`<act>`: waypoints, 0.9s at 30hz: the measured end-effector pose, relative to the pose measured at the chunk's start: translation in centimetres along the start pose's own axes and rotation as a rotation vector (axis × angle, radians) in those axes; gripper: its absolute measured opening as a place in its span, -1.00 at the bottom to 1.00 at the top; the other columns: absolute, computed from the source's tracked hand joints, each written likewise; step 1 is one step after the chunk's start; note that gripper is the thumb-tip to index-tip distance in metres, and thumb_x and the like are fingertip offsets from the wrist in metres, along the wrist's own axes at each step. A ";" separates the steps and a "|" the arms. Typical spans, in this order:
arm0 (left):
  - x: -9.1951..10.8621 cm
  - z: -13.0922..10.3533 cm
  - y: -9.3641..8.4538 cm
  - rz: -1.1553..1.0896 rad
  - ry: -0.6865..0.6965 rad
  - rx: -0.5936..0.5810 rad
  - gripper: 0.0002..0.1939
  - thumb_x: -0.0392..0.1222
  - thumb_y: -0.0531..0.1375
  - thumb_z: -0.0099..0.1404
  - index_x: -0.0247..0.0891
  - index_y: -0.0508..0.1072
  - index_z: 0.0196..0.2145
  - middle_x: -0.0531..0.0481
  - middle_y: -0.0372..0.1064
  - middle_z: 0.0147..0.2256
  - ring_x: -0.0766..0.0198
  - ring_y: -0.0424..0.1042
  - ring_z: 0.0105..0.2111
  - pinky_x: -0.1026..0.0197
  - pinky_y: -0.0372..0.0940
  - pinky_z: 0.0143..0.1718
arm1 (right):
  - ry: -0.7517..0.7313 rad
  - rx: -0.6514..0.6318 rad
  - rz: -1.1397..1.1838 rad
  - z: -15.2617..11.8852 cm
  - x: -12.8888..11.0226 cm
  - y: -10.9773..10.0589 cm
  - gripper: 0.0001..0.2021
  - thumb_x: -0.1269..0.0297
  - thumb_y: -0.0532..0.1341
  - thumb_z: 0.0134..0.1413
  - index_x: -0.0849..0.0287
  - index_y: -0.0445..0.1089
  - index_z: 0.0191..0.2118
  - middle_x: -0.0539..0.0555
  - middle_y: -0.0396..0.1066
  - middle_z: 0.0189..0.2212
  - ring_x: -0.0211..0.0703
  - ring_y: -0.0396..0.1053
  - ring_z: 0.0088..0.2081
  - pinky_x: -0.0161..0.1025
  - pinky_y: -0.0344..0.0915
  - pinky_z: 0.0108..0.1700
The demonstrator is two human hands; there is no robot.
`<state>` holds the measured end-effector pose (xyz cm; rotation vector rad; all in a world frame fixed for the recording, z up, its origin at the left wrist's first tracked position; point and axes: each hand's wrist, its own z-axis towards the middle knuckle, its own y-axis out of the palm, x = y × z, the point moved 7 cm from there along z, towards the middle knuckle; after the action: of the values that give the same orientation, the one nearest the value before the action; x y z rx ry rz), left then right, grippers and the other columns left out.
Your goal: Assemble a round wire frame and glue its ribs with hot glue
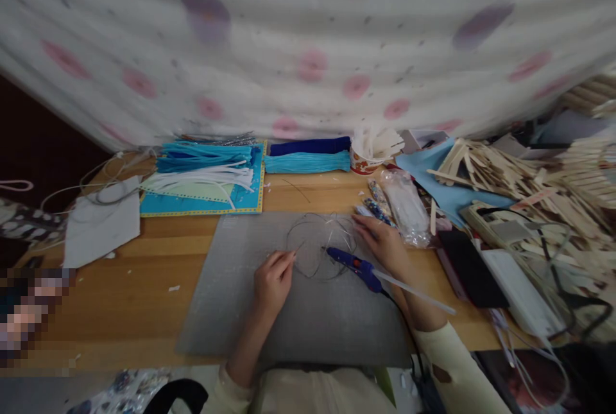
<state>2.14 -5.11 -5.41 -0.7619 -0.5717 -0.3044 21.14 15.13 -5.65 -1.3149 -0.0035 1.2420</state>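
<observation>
My left hand [274, 278] is closed in a pinch on a thin wire [300, 247] above the grey mat [240, 311]. Thin wire bent into loops [315, 273] lies on the mat just right of these fingertips. My right hand [382, 242] reaches to the mat's far right corner with its fingers stretched out, beside a small whitish piece [362, 210]. Whether the fingers touch that piece is unclear. Between the hands rests a blue hot glue gun [353, 263], a clear glue stick [416, 293] jutting from its back.
Blue and white pipe cleaners [206, 173] lie on a blue board at the back left. A paper cup [364, 160], bead packets [380, 202] and a plastic bag [407, 208] stand behind my right hand. Wooden sticks [495, 176], a power bank [522, 295] and cables crowd the right.
</observation>
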 end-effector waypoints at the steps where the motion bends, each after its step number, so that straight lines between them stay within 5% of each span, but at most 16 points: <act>1: 0.2 0.2 -0.3 -0.027 -0.014 0.028 -0.81 -0.34 0.16 0.35 -0.24 0.59 -0.19 -0.06 0.57 -0.36 0.30 0.55 -0.38 0.29 0.44 -0.32 | 0.038 0.023 -0.003 -1.1 0.4 -1.0 -0.68 0.17 0.12 0.23 0.12 0.52 -0.03 0.19 0.56 -0.08 0.06 0.52 -0.07 0.02 0.42 0.02; 5: 1.0 1.5 -1.9 -0.153 -0.087 0.139 -0.86 -0.31 0.22 0.32 -0.23 0.59 -0.22 -0.04 0.57 -0.38 0.33 0.54 -0.41 0.31 0.44 -0.33 | 0.204 0.047 0.102 -7.3 1.3 -4.7 -0.64 0.17 0.14 0.19 0.10 0.42 0.07 0.20 0.50 0.01 0.04 0.47 0.01 0.01 0.42 0.04; 8: 0.5 2.1 -3.2 -0.233 -0.204 0.241 -0.87 -0.23 0.23 0.32 -0.23 0.59 -0.23 -0.04 0.58 -0.36 0.33 0.53 -0.42 0.29 0.45 -0.34 | 0.251 -0.110 0.163 -10.4 -0.1 -4.1 -0.54 0.12 0.23 0.12 0.05 0.35 0.15 0.19 0.43 0.11 0.04 0.45 0.04 -0.02 0.44 0.03; 13: -3.4 0.6 -4.5 -0.386 -0.593 0.367 -0.72 -0.02 0.33 0.18 -0.29 0.60 -0.26 -0.07 0.58 -0.36 0.29 0.55 -0.47 0.25 0.50 -0.40 | 0.278 -0.128 0.127 -9.6 -2.3 -0.9 -0.67 0.03 0.29 0.05 0.08 0.51 -0.11 0.14 0.57 -0.16 0.11 0.52 -0.11 0.04 0.46 -0.04; 17: -6.1 -2.5 -5.3 -0.526 -0.845 0.490 -0.60 0.01 0.41 0.04 -0.32 0.60 -0.23 -0.10 0.60 -0.29 0.25 0.57 -0.46 0.19 0.53 -0.33 | 0.330 -0.108 0.168 -9.3 -2.3 -1.0 -0.68 0.01 0.20 0.13 0.10 0.56 -0.18 0.12 0.60 -0.24 0.10 0.55 -0.22 0.00 0.49 -0.15; 27: -10.1 -7.3 -6.0 -0.533 -1.009 0.475 -0.49 0.07 0.47 -0.11 -0.28 0.61 -0.23 -0.07 0.61 -0.26 0.27 0.57 -0.42 0.21 0.51 -0.27 | 0.646 0.164 0.106 -16.9 3.6 -6.8 -0.49 -0.17 0.30 -0.10 0.16 0.60 -0.18 0.15 0.60 -0.20 0.28 0.54 -0.13 0.13 0.46 -0.06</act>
<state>-6.06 -13.97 -12.21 -0.2354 -1.7453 -0.2385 37.63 7.18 -8.88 -1.5302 0.6203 0.8351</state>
